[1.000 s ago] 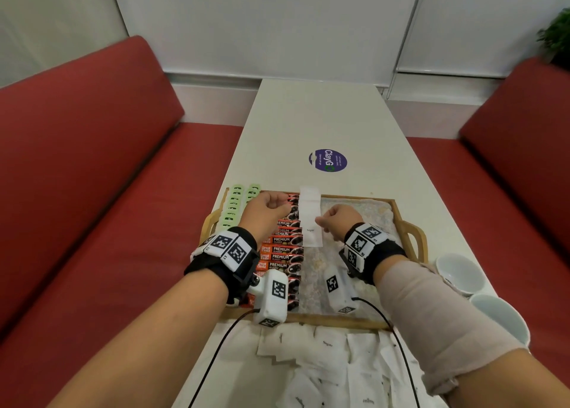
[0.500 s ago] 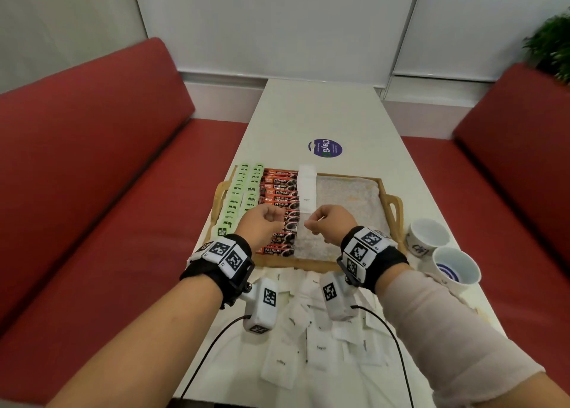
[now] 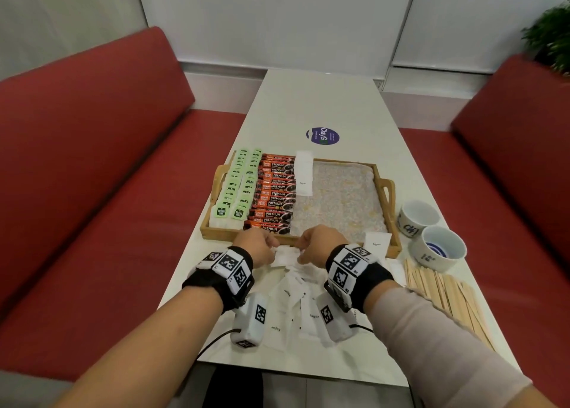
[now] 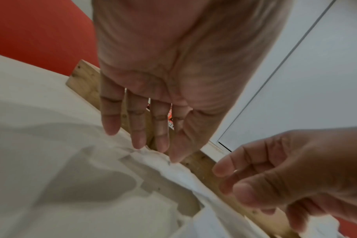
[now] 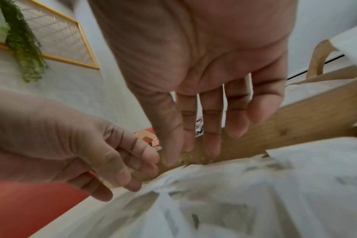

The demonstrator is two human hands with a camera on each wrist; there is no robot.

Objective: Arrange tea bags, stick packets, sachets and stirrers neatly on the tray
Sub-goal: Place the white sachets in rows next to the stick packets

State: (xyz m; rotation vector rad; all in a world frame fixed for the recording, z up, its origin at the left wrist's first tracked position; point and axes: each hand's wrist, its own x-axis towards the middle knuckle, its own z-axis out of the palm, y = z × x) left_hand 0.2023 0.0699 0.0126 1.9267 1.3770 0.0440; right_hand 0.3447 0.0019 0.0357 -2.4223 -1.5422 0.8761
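The wooden tray [image 3: 216, 233] holds two columns of green tea bags [image 3: 237, 188], a column of red stick packets [image 3: 274, 191] and a short column of white sugar sachets [image 3: 303, 173]; its right part is bare. A loose pile of sugar sachets [image 3: 296, 296] lies on the table in front of the tray. My left hand [image 3: 256, 247] [image 4: 153, 149] points down with straight fingers, tips touching the pile by the tray's front rim [image 4: 86, 80]. My right hand [image 3: 317, 244] [image 5: 190, 154] hovers beside it, fingers down at the pile, nothing held. Wooden stirrers [image 3: 441, 293] lie at the right.
Two white cups [image 3: 418, 219] [image 3: 438, 250] stand right of the tray. One sachet [image 3: 377, 244] leans on the tray's front right corner. A round blue sticker [image 3: 323, 136] is on the table beyond. Red benches flank the narrow table.
Both hands have drawn back from the sachet column on the tray to the loose pile in front of it. The sachets they handled stay in the column.
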